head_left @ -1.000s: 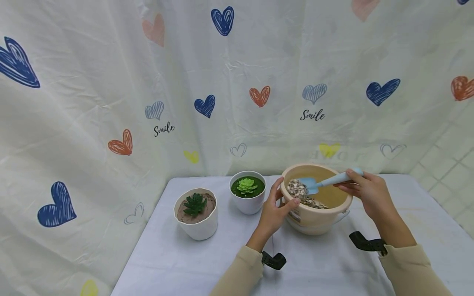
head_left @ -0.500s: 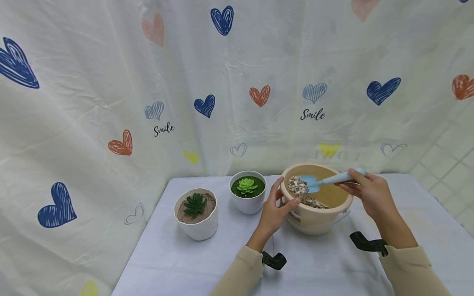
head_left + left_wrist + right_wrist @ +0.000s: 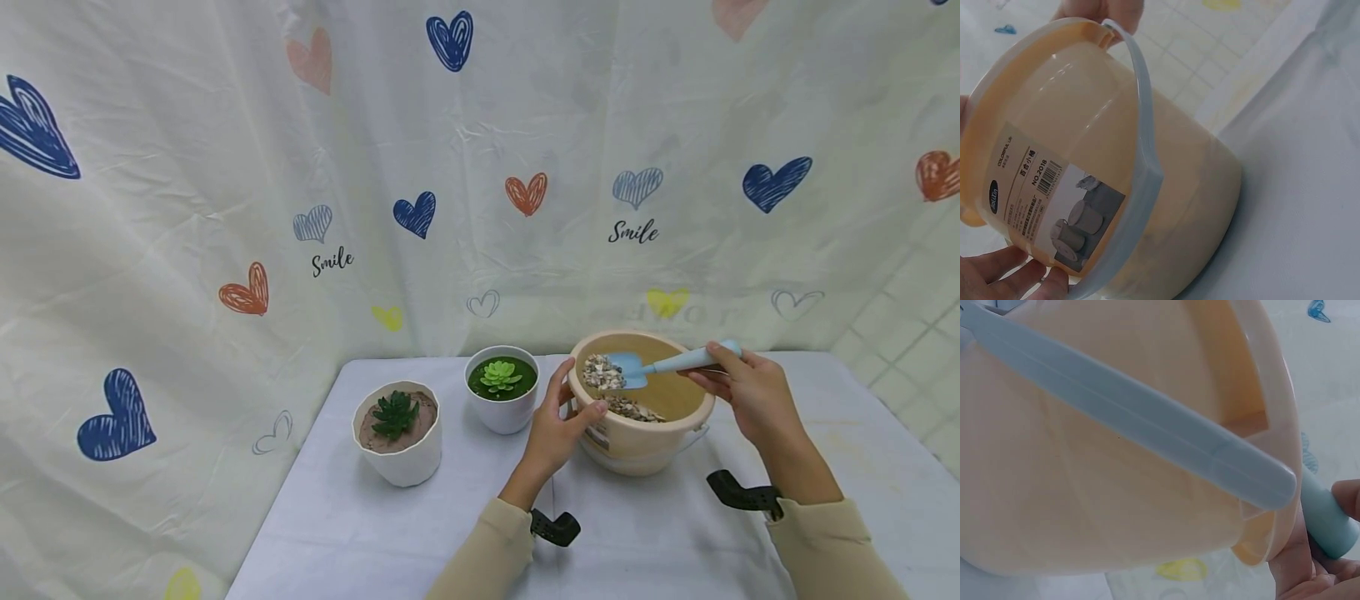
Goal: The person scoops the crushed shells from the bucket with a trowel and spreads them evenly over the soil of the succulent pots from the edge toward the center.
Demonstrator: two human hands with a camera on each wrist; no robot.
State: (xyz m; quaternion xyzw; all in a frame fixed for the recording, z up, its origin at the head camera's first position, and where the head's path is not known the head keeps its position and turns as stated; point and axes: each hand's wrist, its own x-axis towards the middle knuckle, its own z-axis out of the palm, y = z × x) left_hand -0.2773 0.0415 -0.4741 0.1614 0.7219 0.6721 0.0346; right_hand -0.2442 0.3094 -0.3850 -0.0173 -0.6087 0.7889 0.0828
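Note:
In the head view a cream bucket (image 3: 637, 450) stands at the right of the table, with loose pebbles (image 3: 632, 408) in its bottom. My left hand (image 3: 553, 433) grips its left rim, thumb at the front and fingers on the outside wall. My right hand (image 3: 750, 396) pinches the handle of a light blue trowel (image 3: 678, 362), whose blade lies inside the bucket with a heap of pebbles (image 3: 602, 372) at its tip. In the left wrist view a printed label (image 3: 1054, 200) shows on the bucket. The trowel's handle end (image 3: 1329, 522) shows beside the rim in the right wrist view.
A white pot (image 3: 408, 467) with a dark green succulent stands at the left of the table. Between it and the bucket is a smaller white pot (image 3: 504, 415) with a light green succulent. A heart-print curtain (image 3: 450, 275) hangs behind. The bucket's grey-blue bail (image 3: 1141, 187) hangs down.
The trowel has risen slightly inside the bucket with the pebbles at its blade. My left hand and the bucket have stayed in place.

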